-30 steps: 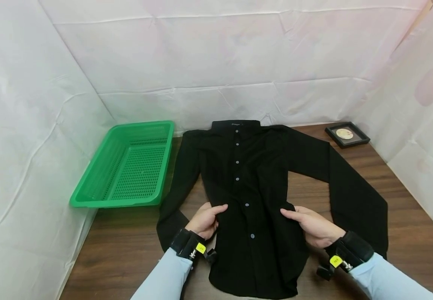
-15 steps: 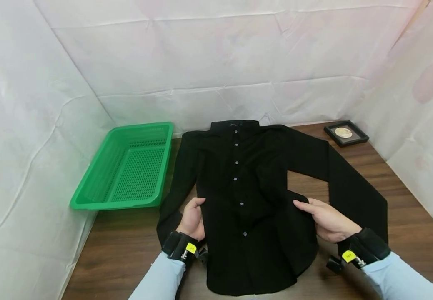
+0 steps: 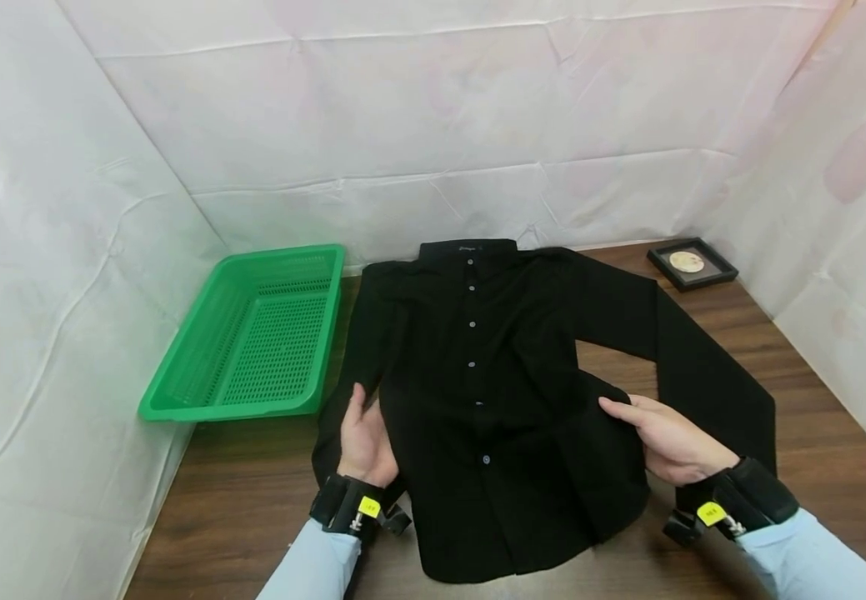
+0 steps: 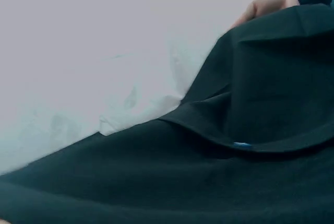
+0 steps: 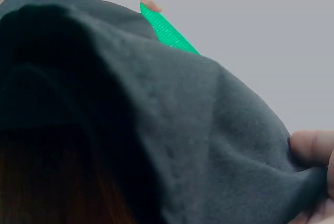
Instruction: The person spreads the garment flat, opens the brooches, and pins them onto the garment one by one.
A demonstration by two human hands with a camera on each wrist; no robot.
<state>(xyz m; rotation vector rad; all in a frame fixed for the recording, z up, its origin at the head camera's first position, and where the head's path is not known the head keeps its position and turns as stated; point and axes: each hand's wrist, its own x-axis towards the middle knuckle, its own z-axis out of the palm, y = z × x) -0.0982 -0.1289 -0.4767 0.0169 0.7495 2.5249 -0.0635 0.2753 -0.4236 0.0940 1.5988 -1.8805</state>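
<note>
A black button-up shirt (image 3: 470, 350) lies front side up with its collar at the back wall. My right hand (image 3: 680, 442) pinches the shirt's right side edge between thumb and fingers, and the lower part there is lifted. In the right wrist view the thumb (image 5: 313, 145) presses on the black cloth. At the shirt's left side edge, my left hand (image 3: 367, 442) has its thumb up and apart from the cloth; the ends of its fingers are hidden behind the shirt. The left wrist view shows mostly raised black cloth with one button (image 4: 242, 144).
A green plastic basket (image 3: 312, 408) stands left of the shirt, close to its left sleeve. At the back right corner lies a small black frame (image 3: 725, 275) with a round cream disc. White sheets (image 3: 433, 108) enclose the brown wooden table (image 3: 823, 433) at the back and sides.
Both hands have moved outward, spreading the lower shirt wider. The left thumb has come off the cloth and now points up. The right hand still pinches the edge, farther right.
</note>
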